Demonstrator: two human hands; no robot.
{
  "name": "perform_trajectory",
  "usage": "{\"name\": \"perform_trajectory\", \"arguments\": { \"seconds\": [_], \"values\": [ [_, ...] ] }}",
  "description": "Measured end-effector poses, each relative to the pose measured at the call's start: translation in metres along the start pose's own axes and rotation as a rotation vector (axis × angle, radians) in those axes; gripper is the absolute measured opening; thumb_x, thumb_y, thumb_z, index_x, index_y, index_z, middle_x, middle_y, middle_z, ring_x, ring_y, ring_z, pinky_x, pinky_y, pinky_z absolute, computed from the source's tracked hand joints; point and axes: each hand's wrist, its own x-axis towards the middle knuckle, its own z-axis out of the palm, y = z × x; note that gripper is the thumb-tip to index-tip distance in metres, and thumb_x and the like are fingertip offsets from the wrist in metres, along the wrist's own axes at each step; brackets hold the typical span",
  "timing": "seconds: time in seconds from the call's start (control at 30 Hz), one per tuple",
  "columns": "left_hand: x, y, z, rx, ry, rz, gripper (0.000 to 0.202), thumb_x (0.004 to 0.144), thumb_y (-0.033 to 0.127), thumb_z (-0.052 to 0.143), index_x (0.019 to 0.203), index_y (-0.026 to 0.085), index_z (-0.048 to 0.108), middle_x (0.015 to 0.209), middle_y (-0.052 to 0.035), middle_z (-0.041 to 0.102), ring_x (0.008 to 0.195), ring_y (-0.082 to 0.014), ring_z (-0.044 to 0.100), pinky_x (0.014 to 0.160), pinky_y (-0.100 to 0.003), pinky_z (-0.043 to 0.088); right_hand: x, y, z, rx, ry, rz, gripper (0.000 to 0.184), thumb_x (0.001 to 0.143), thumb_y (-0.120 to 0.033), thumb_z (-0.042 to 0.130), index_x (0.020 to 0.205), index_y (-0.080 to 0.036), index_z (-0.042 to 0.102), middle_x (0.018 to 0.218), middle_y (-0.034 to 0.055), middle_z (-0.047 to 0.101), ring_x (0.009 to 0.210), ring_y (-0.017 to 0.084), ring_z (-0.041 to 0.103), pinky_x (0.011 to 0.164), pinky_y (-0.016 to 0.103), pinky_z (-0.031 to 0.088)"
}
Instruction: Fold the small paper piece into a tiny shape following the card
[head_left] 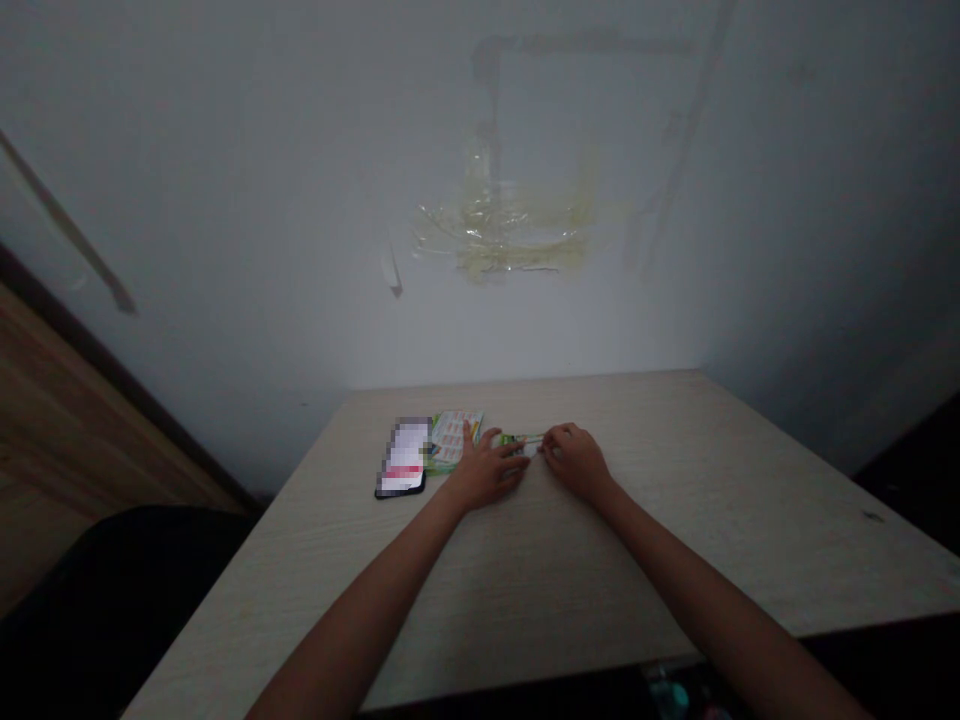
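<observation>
Hands, two, over one table (697, 480) of pale, faintly grained surface. Our left hand (486, 476) lies palm down with fingers spread and grasps nothing that we can see; its fingertips cover part of one slip (529, 448). Our right hand (579, 462) has its fingers curled together at the slip's right end; we cannot tell whether they grip it. The slip, small, flat and printed in white and green, thus sits between the two hands. Just left of the left hand we count one sheet (452, 432), thin, glossy and green-edged, with rows of print, its right side partly behind the thumb. Farther left, beside the sheet, lies one phone (401, 462): a dark-rimmed rectangle with rounded corners, its lit screen blurred into blocks. Beyond both hands, the table's far edge meets one wall (262, 200), matt and grey-white, with one patch of tape (517, 235), shiny, yellowed and wrinkled. To the right of the right hand we find broad room up to the slanting side edge; between the forearms, bare tabletop reaches the near edge.
</observation>
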Motion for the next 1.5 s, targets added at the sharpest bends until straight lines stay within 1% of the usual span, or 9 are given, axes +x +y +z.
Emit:
{"name": "perform_trajectory", "arguments": {
  "seconds": [0.13,0.4,0.67,0.83,0.97,1.07,1.37,1.43,1.5],
  "values": [
    [-0.0001,-0.0003,-0.0003,-0.009,-0.001,0.002,0.03,0.094,0.046,0.045,0.121,0.045,0.059,0.14,0.007,0.054,0.135,-0.0347,0.032,0.102,-0.079,-0.01,0.0013,0.0005,0.0016,-0.059,0.027,0.012,0.007,0.086,-0.024,0.058,0.091,-0.02,0.061,0.092,0.0075,0.064,0.091,0.021,0.057,0.082,0.032,0.039],
    [0.0,-0.0013,0.0019,0.005,0.002,0.003,0.031,0.094,0.046,0.045,0.122,0.045,0.059,0.139,0.0062,0.055,0.135,-0.0341,0.033,0.102,-0.079,-0.008,0.0044,0.0003,0.001,-0.163,-0.003,0.053,0.008,0.087,-0.021,0.055,0.093,-0.02,0.06,0.09,0.0097,0.064,0.096,0.024,0.056,0.083,0.033,0.037],
    [-0.0011,-0.0003,0.0011,0.007,0.017,-0.004,0.031,0.093,0.046,0.047,0.121,0.045,0.06,0.138,0.005,0.056,0.135,-0.0334,0.034,0.102,-0.078,-0.01,0.0037,0.0019,0.0051,-0.173,0.013,0.053,0.007,0.088,-0.022,0.055,0.093,-0.02,0.06,0.088,0.0095,0.064,0.095,0.023,0.056,0.082,0.033,0.036],
    [-0.0007,-0.0001,0.0005,0.004,0.015,-0.002,0.031,0.093,0.046,0.048,0.121,0.045,0.059,0.138,0.0066,0.056,0.134,-0.0327,0.035,0.102,-0.079,-0.01,0.0037,0.0032,0.0048,-0.205,0.021,0.077,0.007,0.089,-0.023,0.055,0.093,-0.02,0.06,0.09,0.0105,0.063,0.093,0.024,0.057,0.081,0.033,0.037],
    [-0.0012,-0.0003,0.0011,0.004,0.018,-0.008,0.031,0.093,0.045,0.048,0.122,0.046,0.059,0.137,0.0056,0.057,0.133,-0.031,0.037,0.103,-0.077,-0.011,0.0046,0.0061,0.0042,-0.179,-0.005,0.056,0.007,0.089,-0.021,0.055,0.094,-0.02,0.059,0.089,0.0102,0.064,0.094,0.024,0.057,0.082,0.033,0.038],
    [-0.0018,-0.0003,0.0016,0.001,0.019,-0.01,0.031,0.093,0.045,0.049,0.122,0.046,0.058,0.137,0.0056,0.056,0.135,-0.0308,0.035,0.103,-0.076,-0.012,0.0044,0.0075,0.0043,-0.164,-0.018,0.035,0.008,0.09,-0.02,0.053,0.095,-0.02,0.059,0.089,0.0093,0.065,0.095,0.023,0.057,0.082,0.033,0.038],
    [-0.0006,-0.0005,0.0021,0.004,0.02,-0.037,0.028,0.091,0.046,0.051,0.117,0.045,0.062,0.149,0.0074,0.043,0.139,-0.0335,0.029,0.103,-0.078,-0.01,0.0031,0.007,0.003,-0.14,-0.007,0.024,0.009,0.09,-0.02,0.053,0.096,-0.02,0.06,0.091,0.0091,0.065,0.093,0.022,0.058,0.082,0.032,0.039],
    [-0.0005,-0.0008,0.0024,-0.006,0.017,-0.04,0.028,0.092,0.045,0.051,0.117,0.045,0.061,0.148,0.0077,0.044,0.139,-0.0339,0.028,0.102,-0.078,-0.011,0.003,0.0074,0.0033,-0.126,0.002,0.03,0.009,0.09,-0.02,0.054,0.095,-0.02,0.06,0.091,0.0089,0.065,0.093,0.022,0.058,0.083,0.032,0.039],
    [-0.0005,-0.0012,0.0031,-0.022,0.01,-0.038,0.029,0.092,0.044,0.051,0.119,0.045,0.06,0.145,0.0073,0.048,0.139,-0.0336,0.028,0.102,-0.078,-0.012,0.0028,0.0076,0.0032,-0.098,0.012,0.04,0.009,0.09,-0.02,0.053,0.095,-0.02,0.061,0.092,0.0088,0.065,0.093,0.022,0.058,0.084,0.033,0.04]
  ]
}}
